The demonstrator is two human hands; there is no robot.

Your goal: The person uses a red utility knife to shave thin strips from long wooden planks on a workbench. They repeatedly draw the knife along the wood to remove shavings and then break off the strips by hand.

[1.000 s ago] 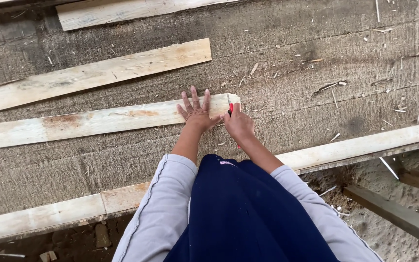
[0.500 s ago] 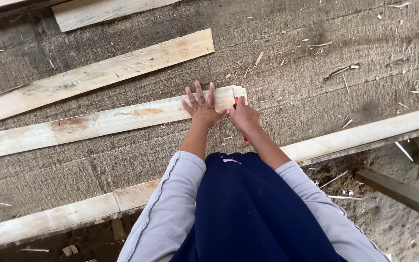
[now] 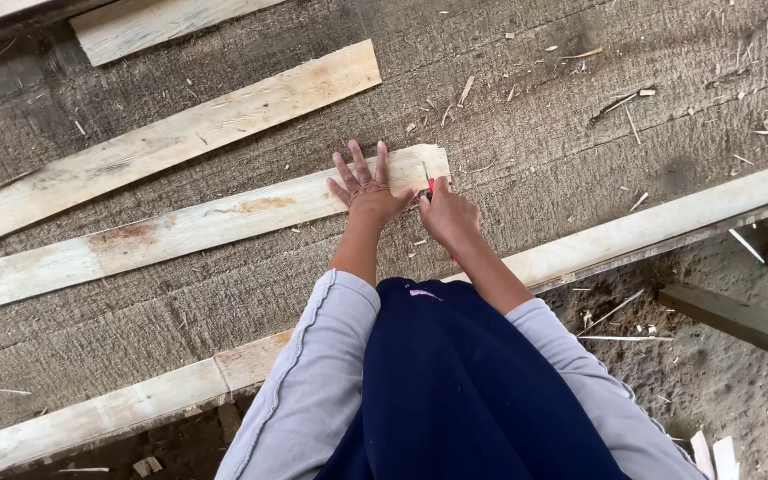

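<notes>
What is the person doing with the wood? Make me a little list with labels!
Place: big rough grey wooden surface with thin pale planks lying on it
Left hand: pressed flat, fingers spread, on the middle plank near its end
Right hand: closed around a red pencil, tip at the plank's end
Other planks: one above, a long one along the near edge
Clothing: grey sleeves, dark blue top
Bits: wood chips scattered around

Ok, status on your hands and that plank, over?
Left hand flat on the plank, near its end. Right hand shut on a red pencil, tip at the plank. Loose wood chips around, none under the hands.
</notes>
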